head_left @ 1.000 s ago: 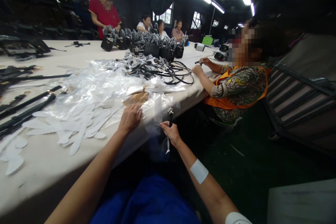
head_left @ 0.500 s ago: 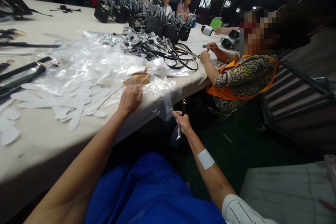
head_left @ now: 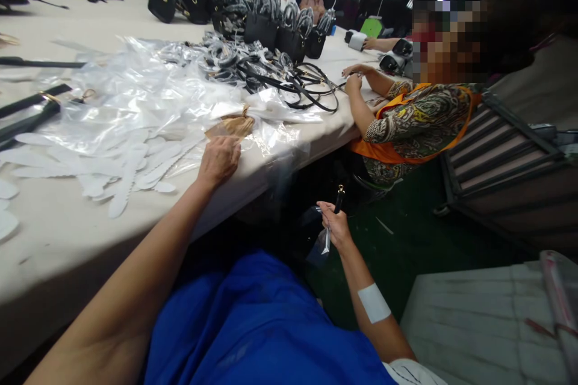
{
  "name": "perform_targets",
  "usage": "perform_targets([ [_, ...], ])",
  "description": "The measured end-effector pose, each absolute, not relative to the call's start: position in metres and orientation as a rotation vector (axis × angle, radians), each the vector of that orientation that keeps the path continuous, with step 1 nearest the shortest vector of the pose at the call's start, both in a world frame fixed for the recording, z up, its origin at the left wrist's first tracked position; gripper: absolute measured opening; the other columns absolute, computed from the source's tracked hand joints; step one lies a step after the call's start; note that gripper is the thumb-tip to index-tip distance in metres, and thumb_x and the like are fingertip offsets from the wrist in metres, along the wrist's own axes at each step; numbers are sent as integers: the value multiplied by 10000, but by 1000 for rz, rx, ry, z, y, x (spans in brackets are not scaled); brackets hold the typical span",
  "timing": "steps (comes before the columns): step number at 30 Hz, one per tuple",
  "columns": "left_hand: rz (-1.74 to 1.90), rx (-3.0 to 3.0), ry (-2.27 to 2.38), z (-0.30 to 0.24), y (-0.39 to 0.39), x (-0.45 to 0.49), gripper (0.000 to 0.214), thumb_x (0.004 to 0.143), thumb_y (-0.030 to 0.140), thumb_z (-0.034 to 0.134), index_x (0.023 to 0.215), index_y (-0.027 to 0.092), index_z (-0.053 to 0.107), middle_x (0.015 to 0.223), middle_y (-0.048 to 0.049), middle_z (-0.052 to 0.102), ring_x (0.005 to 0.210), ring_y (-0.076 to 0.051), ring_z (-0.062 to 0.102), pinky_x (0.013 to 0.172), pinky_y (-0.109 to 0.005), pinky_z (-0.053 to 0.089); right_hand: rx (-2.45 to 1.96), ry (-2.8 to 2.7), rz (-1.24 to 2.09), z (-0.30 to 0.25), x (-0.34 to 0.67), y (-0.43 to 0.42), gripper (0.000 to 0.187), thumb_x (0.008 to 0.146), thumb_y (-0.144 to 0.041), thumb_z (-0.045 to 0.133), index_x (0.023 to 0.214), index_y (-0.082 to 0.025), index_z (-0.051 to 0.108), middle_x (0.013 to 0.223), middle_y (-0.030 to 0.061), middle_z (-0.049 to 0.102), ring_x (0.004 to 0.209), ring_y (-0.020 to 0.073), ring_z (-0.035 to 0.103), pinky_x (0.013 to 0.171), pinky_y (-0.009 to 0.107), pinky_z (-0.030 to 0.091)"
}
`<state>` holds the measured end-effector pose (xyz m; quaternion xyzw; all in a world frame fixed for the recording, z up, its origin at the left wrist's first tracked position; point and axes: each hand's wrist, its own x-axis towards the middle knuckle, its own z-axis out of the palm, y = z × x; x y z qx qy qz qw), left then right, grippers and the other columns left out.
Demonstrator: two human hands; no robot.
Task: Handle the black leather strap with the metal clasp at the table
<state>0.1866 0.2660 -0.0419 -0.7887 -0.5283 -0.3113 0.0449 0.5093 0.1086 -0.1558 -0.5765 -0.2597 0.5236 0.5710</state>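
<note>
My left hand [head_left: 220, 159] rests on the near edge of the white table [head_left: 58, 234], fingers curled onto clear plastic wrap [head_left: 135, 90], beside a tan crumpled piece [head_left: 230, 126]. My right hand [head_left: 333, 225] is below table height over the dark floor, pinched round a short black strap with a gold clasp [head_left: 338, 197] inside a clear plastic sleeve [head_left: 326, 242]. A white patch sits on my right forearm.
White cut-out shapes [head_left: 121, 174] lie on the table left of my left hand. Black straps [head_left: 293, 87] and small black handbags [head_left: 266, 24] sit farther back. A person in an orange vest [head_left: 415, 126] works at the table's right edge; others sit beyond. A grey surface [head_left: 478, 325] is at lower right.
My right hand has moved down and right, away from the table edge, carrying the strap in its sleeve. My left hand has stayed on the plastic. The view has tilted down.
</note>
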Motion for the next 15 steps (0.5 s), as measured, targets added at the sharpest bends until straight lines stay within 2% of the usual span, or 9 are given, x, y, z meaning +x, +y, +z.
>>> perform_targets([
  [4, -1007, -2372, -1570, -40, 263, 188, 406, 956, 323, 387, 1169, 85, 638, 1138, -171, 669, 1119, -307, 586, 1014, -463, 435, -1433, -547, 1234, -164, 519, 71, 640, 589, -548, 849, 964, -58, 679, 482, -92, 318, 427, 38, 241, 423, 207, 122],
  [8, -1144, -2270, -1464, -37, 258, 188, 373, 973, 275, 383, 1179, 95, 636, 1169, -161, 667, 1171, -290, 562, 1051, -452, 409, -1448, -540, 1212, -145, 535, 48, 633, 621, -556, 829, 986, -63, 675, 470, -82, 342, 424, 43, 250, 419, 208, 131],
  [11, -1248, -2190, -1373, -30, 249, 189, 341, 975, 221, 384, 1196, 126, 626, 1191, -133, 666, 1195, -260, 550, 1078, -433, 394, -1402, -585, 1240, -122, 541, 39, 610, 690, -542, 793, 1065, -75, 675, 529, -29, 476, 431, 42, 265, 420, 211, 125],
  [15, -1377, -2135, -1384, -10, 214, 207, 320, 964, 173, 395, 1196, 176, 616, 1184, -68, 666, 1181, -230, 561, 1077, -429, 405, -1251, -587, 1294, -98, 531, 40, 575, 743, -462, 768, 1181, -109, 647, 740, 53, 643, 468, 43, 290, 410, 198, 139],
])
